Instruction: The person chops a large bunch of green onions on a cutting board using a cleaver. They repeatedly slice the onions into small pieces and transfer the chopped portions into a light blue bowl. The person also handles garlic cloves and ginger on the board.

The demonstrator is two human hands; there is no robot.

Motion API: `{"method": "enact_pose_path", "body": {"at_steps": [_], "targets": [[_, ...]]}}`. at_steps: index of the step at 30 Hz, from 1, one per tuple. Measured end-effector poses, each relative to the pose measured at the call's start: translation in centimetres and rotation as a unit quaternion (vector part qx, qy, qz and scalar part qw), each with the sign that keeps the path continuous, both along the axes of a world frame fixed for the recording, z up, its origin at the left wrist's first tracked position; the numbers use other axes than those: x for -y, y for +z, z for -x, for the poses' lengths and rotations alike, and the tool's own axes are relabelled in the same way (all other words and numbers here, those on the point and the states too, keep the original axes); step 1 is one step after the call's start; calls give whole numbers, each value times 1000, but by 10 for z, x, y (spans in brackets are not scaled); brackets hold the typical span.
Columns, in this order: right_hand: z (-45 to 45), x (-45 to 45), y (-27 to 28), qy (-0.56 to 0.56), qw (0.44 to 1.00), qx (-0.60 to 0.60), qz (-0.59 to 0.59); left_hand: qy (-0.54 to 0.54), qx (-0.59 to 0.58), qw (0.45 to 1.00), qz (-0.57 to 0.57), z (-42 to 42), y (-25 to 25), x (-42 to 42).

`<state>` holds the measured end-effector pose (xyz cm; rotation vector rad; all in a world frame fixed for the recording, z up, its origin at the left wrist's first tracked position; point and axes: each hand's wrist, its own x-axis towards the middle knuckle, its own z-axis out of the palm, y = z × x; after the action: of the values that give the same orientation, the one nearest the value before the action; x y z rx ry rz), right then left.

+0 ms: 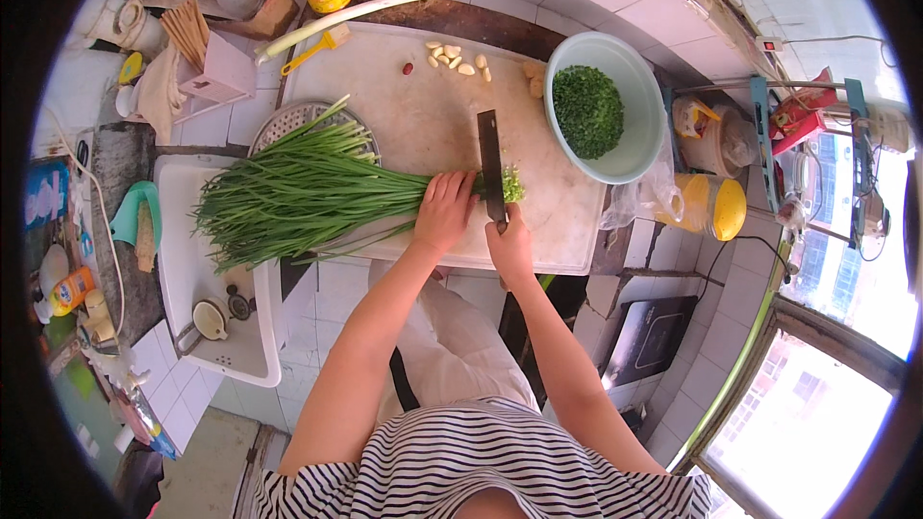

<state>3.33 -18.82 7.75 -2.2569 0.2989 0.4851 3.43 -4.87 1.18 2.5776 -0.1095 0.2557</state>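
Note:
My left hand (445,210) presses down on the right end of a big bunch of garlic chives (310,191), its fingertips close to the blade. My right hand (510,241) grips the handle of a cleaver (491,162), whose dark blade stands across the bunch. Small chopped pieces (513,184) lie just right of the blade on a large white cutting board (404,115). The leafy end of the bunch spreads left over a perforated metal colander (288,122) and the sink's edge. Chopped greens (588,112) fill part of a pale blue bowl (642,101) at the board's right.
Peeled garlic cloves (453,52), a small red item (408,68), ginger (534,79) and a yellow peeler (317,49) lie toward the board's back. A leek (346,20) lies behind them. Left is a white sink (177,231); right, a yellow-lidded jar (699,205) and plastic bag (634,202).

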Motion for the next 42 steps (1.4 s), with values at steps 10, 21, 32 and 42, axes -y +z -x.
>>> {"method": "enact_pose_path", "body": {"at_steps": [10,21,32,42], "targets": [[12,10,28,-41,998,-24,-27,-2,-4,1000,-3,0,2,-1],[11,10,42,15,998,-61,-9,5,16,1000,14,0,1,-1],[-4,-1,9,63,996,15,68,1,8,1000,-5,-4,-4,0],[14,10,19,-50,998,-29,-29,7,20,1000,13,-1,0,-2]]}}
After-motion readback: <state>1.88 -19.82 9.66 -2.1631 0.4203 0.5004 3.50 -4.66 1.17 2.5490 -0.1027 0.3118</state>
